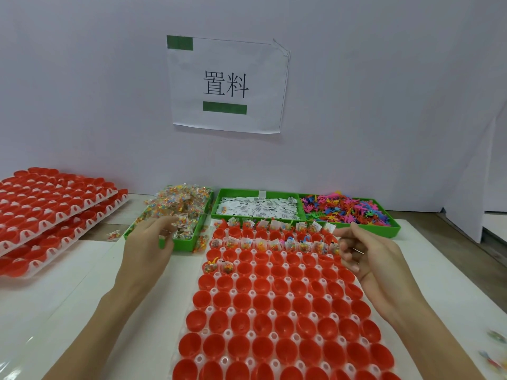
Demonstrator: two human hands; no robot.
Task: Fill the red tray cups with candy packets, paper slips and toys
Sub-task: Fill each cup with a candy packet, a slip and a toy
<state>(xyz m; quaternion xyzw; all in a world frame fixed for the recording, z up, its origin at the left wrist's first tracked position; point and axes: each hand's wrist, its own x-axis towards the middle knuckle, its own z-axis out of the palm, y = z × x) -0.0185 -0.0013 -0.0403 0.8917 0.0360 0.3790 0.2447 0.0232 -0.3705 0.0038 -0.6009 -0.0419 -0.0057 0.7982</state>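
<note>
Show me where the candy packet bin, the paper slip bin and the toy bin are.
candy packet bin [148,238]: head view, on its green front wall.
paper slip bin [219,200]: head view, on its green left wall.
toy bin [391,226]: head view, on its green right rim.

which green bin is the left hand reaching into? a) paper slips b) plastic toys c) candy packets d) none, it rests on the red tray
c: the left hand is over the green bin of candy packets, fingers among the packets; the paper slips and toys lie in bins further right.
</note>
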